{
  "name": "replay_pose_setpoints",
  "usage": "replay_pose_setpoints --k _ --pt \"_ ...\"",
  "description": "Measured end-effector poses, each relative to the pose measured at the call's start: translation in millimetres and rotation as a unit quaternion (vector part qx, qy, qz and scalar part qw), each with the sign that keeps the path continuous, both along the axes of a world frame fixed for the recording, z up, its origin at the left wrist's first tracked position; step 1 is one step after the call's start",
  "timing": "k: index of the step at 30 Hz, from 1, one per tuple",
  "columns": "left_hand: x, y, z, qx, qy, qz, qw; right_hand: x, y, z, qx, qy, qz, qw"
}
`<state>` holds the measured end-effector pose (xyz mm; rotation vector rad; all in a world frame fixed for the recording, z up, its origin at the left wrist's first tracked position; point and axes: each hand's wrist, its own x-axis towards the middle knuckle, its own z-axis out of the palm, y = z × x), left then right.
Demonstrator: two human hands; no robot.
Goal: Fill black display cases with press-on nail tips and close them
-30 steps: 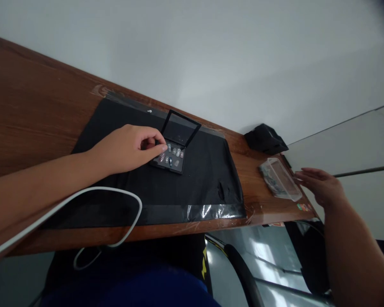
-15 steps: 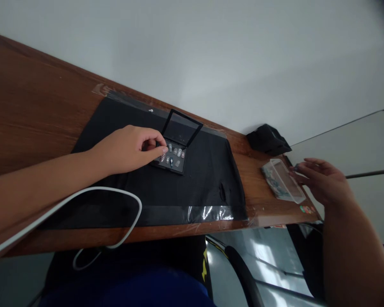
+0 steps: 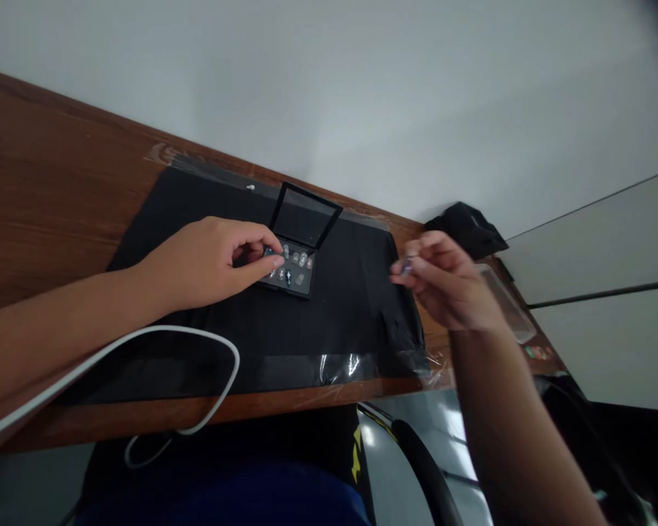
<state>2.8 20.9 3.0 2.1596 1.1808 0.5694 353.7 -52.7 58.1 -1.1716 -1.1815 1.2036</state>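
Note:
A black press-on nail case (image 3: 300, 291) lies on the dark mat with its clear-windowed lid (image 3: 305, 215) raised. Several decorated press-on nails (image 3: 288, 276) sit in rows on its grey base. My left hand (image 3: 219, 259) is closed at the left side of the case, thumb and forefinger curved over it, hiding part of the nails. Off to the right, over the mat's right edge, my right hand (image 3: 444, 281) is raised with thumb and fingertips pinched on a small shiny purplish piece (image 3: 406, 266); its exact kind is too small and blurred to tell.
A clear plastic box (image 3: 507, 303) stands on the wooden table (image 3: 49, 175), partly behind my right arm. Near the wall sits a black object (image 3: 466, 228). A white cable (image 3: 197, 333) loops over the front left of the black mat (image 3: 340, 314). Below is a chair armrest (image 3: 425, 467).
My right hand has moved left from beside the clear box to the mat's right edge, carrying the small piece. My left hand stays at the case. The view has shifted slightly.

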Motion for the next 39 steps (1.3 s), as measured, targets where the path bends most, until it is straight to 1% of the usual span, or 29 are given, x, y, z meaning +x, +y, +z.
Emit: replay_pose_setpoints --k 2,4,6,9,12,16,19,23,29,33,36,39 --pt "0 -2 0.5 0.016 -0.009 -0.012 1.000 -34 17 -21.7 -0.022 0.036 0.078 0.996" --pt "0 -3 -0.3 0.026 -0.016 -0.019 0.999 -61 34 -40.1 -0.030 0.080 0.125 0.988" --pt "-1 -3 -2.6 0.037 -0.026 -0.020 0.999 -78 46 -53.5 -0.045 0.115 0.154 0.980" --pt "-2 -4 -6.0 0.071 -0.060 -0.015 0.996 -91 51 -63.5 -0.071 0.136 0.176 0.972" --pt "0 -10 -4.8 0.101 -0.103 -0.009 0.989 -96 45 -63.3 -0.077 0.148 0.176 0.970" --pt "5 -18 1.7 0.102 -0.123 -0.029 0.987 -105 33 -55.9 -0.069 0.160 0.186 0.967" --pt "8 -21 3.7 0.105 -0.147 -0.041 0.983 -111 28 -53.3 -0.075 0.168 0.190 0.964" --pt "9 -21 2.4 0.093 -0.162 -0.035 0.982 -114 27 -56.0 -0.088 0.176 0.187 0.962" --pt "8 -23 -3.1 0.085 -0.206 -0.061 0.973 -117 24 -53.8 -0.092 0.162 0.173 0.967" --pt "8 -25 -3.8 0.059 -0.209 -0.064 0.974 -117 22 -51.4 -0.121 0.187 0.166 0.961" --pt "7 -24 -2.9 0.023 -0.198 -0.041 0.979 -113 23 -52.2 -0.137 0.192 0.175 0.956" --pt "6 -22 -2.5 -0.010 -0.184 -0.024 0.983 -108 24 -53.6 -0.136 0.196 0.186 0.953"
